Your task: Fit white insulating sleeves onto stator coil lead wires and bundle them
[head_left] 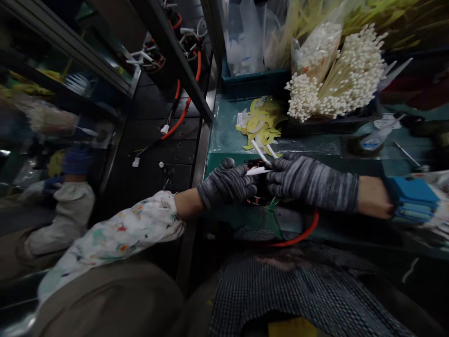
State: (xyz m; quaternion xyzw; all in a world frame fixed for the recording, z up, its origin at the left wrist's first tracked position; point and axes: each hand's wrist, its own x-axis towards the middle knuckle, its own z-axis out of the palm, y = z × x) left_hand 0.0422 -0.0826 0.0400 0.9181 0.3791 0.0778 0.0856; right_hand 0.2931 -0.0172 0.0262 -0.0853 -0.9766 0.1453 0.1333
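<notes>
Both my hands wear grey striped knit gloves. Between them, over the green bench, sits a dark motor stator (261, 189) with copper-coloured windings, mostly covered by my fingers. My left hand (228, 184) is closed against the stator's left side, thumb on top. On the other side, my right hand (298, 180) has its fingers bent around the base of white sleeves (260, 152) that stick up from the stator. Another white sleeve (257, 171) lies across between the fingertips. A red cable (301, 238) curves below the stator toward my lap.
Yellow cut pieces (263, 119) lie behind my hands. Bundles of white-tipped thin sticks (351, 75) stand beside a blue bin (252, 84). Left, past a metal post (175, 54), a dark slatted conveyor (154, 154) carries similar wired parts. A co-worker's gloved hand (77, 161) is far left.
</notes>
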